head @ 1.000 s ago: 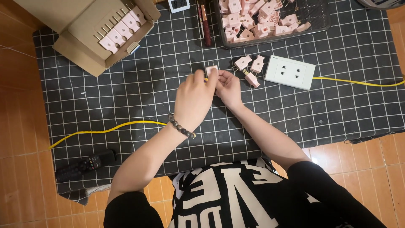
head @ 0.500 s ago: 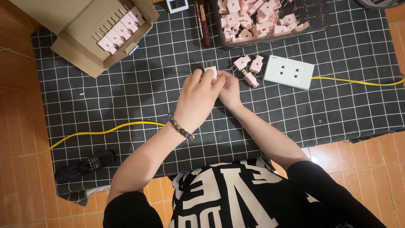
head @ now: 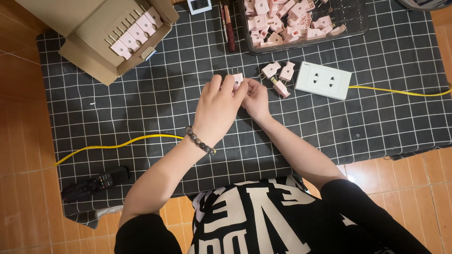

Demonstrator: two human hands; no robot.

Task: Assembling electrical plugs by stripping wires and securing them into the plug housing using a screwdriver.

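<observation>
Black mat (head: 155,108) with a white grid, laid on an orange-brown tiled floor (head: 23,117); seated person viewed from above.

Item in hand: one small pink plug (head: 238,78), prongs pointing far, held above the mat's centre between both hands, just near of the loose plugs.

Left hand (head: 217,106): back up, fingers curled forward and pressed together, fingertips pinching the plug's left side; dark bead bracelet (head: 200,142) at the wrist.

Right hand (head: 256,99): fingers bent inward, touching the left hand and pinching the plug's right side; forearm runs back to the near right.

Loose stock: three pink plugs (head: 278,75) lying on the mat just right of the hands.

White socket block (head: 323,81): right of the loose plugs, yellow cable (head: 400,91) leading off to the right edge.

Dark wire tray (head: 348,23): far centre-right, filled with a heap of pink plugs (head: 287,21).

Cardboard box (head: 99,51): far left, open, a row of pink plugs (head: 136,33) set on edge along an inner card, prongs up.

Other: second yellow cable (head: 113,145) at near left; black remote control (head: 94,183) at the mat's near-left corner; red-handled tool (head: 229,28) left of the tray.
</observation>
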